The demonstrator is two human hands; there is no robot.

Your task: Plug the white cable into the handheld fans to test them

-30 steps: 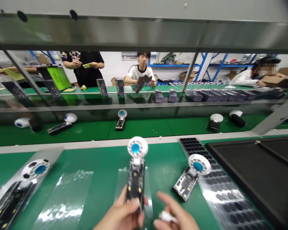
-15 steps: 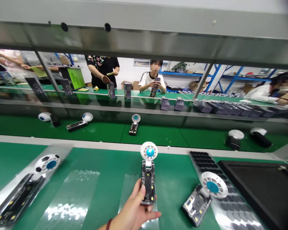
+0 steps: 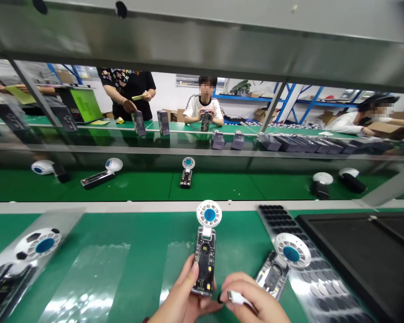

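My left hand [image 3: 183, 299] grips the lower end of a small hand-held fan [image 3: 204, 251] with an open dark body and a white round head with a blue centre. The fan stands upright over the green bench. My right hand [image 3: 256, 301] is closed on a small white part [image 3: 234, 297] and holds it just beside the fan's bottom end. A second fan of the same kind [image 3: 278, 267] lies to the right, on a sheet of dark round pads [image 3: 309, 278].
A third fan [image 3: 20, 258] lies on a clear film at the left. More clear films [image 3: 90, 282] lie flat on the bench. A black tray [image 3: 366, 255] fills the right. Several fans ride the green conveyor [image 3: 222, 184] beyond. Other people work at the far table.
My right hand left view half a second ago and is back now with the white part at the fan's base. My left hand has kept hold of the fan throughout.
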